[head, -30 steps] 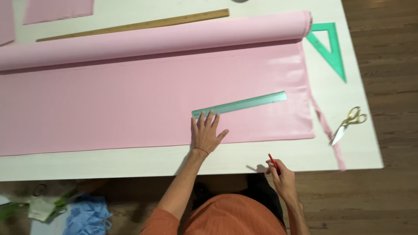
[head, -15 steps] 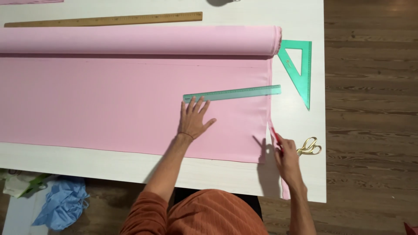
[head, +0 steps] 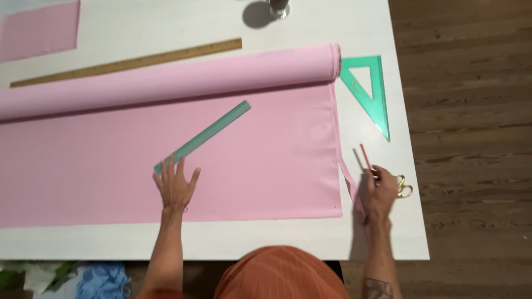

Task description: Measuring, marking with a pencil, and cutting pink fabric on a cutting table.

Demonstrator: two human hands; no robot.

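Pink fabric [head: 166,166] lies unrolled across a white table [head: 277,241], its roll [head: 166,80] along the far side. My left hand [head: 176,185] rests flat on the fabric, fingers spread, touching the near end of a long green ruler [head: 204,135] that lies at a slant. My right hand [head: 379,191] is off the fabric's right edge, holding a red pencil [head: 364,156] that points away from me. Beside this hand lie gold-handled scissors [head: 404,186], partly hidden by it, and a narrow pink fabric strip [head: 350,182].
A green set square [head: 368,91] lies at the roll's right end. A wooden yardstick [head: 127,62] runs behind the roll. A dark glass base [head: 279,8] stands at the far edge. Another pink piece [head: 39,30] is far left. Wooden floor [head: 471,138] lies to the right.
The green ruler has swung from nearly level to a steep slant under my left hand. My right hand with the pencil has moved off the fabric edge towards the scissors.
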